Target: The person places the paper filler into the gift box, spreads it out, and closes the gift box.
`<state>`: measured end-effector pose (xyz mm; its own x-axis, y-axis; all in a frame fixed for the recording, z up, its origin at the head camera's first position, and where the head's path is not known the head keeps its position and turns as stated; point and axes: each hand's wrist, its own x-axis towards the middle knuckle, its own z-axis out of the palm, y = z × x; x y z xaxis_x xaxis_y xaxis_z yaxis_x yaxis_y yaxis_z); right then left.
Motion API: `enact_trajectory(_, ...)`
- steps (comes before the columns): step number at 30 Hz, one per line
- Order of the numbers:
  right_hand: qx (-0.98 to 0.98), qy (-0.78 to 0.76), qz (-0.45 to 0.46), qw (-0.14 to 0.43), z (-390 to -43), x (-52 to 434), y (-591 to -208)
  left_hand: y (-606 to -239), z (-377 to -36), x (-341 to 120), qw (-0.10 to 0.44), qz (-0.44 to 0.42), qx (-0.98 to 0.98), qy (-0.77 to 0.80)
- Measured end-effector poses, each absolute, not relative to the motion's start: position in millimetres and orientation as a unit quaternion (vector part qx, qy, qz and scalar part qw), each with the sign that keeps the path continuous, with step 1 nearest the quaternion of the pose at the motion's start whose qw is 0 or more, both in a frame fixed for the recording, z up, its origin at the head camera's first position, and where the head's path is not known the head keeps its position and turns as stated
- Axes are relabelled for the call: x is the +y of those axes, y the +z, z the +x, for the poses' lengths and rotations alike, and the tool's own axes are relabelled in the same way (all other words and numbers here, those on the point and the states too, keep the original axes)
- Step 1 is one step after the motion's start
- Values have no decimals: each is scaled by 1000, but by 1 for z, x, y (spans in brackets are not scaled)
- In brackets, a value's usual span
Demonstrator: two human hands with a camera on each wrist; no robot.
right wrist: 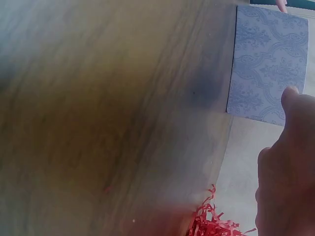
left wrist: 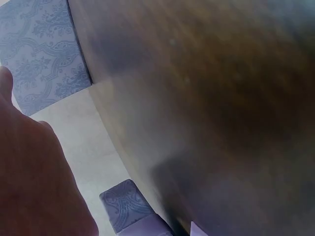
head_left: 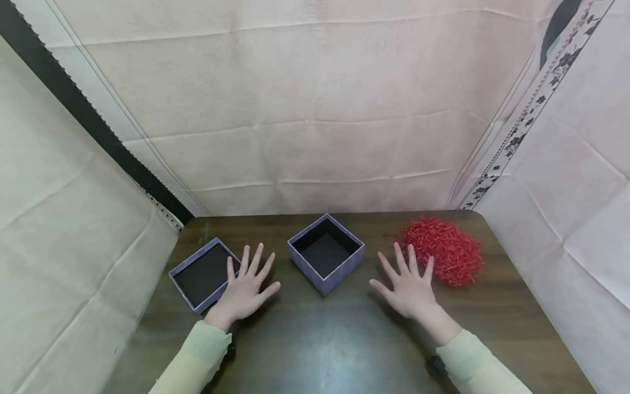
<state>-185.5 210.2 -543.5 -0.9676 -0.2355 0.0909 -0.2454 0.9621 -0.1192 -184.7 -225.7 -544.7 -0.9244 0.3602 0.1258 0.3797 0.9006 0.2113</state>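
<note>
Both hands are held over the table with fingers spread, and neither grips anything. The left hand [head_left: 244, 291] overlaps the right edge of a shallow purple box lid [head_left: 178, 272], which lies with its dark inside up. Between the hands stands a square purple box [head_left: 325, 280], open at the top, with a black interior that holds nothing. The right hand [head_left: 410, 289] is just left of a heap of red shredded paper [head_left: 445, 250], its little finger overlapping the heap's edge. In both wrist views the box's side [left wrist: 42, 49] shows a scrolling floral pattern [right wrist: 268, 64].
The dark wooden table [head_left: 305, 350] has a rounded far right corner. Pale creased cloth [head_left: 315, 109] hangs behind it and along both sides. A few stray red shreds lie near the heap. Black bands [head_left: 433, 364] show at the sleeve cuffs.
</note>
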Motion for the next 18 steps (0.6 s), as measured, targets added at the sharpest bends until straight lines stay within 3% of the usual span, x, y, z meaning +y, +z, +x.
enact_trajectory(10, -984, 95, 145, 34, -193, 210, -539, -542, -185, -225, 47, -187, -968, -159)
enact_trajectory(18, -947, 274, 164, 37, -210, 204, -527, -533, -178, -202, 32, -94, -890, -446)
